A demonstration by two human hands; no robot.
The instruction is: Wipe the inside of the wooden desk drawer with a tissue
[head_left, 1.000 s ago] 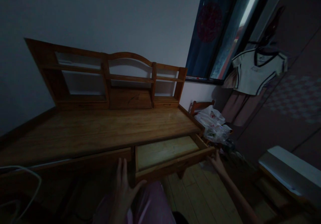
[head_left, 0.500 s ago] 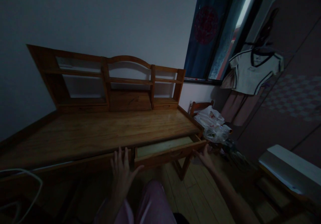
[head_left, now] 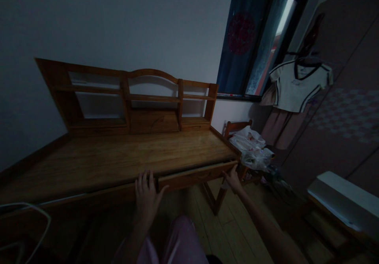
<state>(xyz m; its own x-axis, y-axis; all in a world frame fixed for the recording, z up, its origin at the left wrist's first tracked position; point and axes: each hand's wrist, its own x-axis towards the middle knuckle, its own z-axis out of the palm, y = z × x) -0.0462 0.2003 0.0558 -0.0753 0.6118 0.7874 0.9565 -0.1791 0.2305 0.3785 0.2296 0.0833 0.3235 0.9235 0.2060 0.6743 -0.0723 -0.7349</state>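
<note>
One wooden surface [head_left: 124, 157] stands against the far wall, with one drawer [head_left: 197, 174] in its near edge. One shelf unit [head_left: 130, 98] sits at its far side, split into three bays. Two hands are at the drawer front: one left hand [head_left: 146, 195] and one right hand [head_left: 232, 179]. To the right are one chair [head_left: 237, 126], one heap of plastic bags [head_left: 253, 149] and one hanging shirt [head_left: 296, 86]. One white cable [head_left: 26, 220] loops at the near left.
</note>
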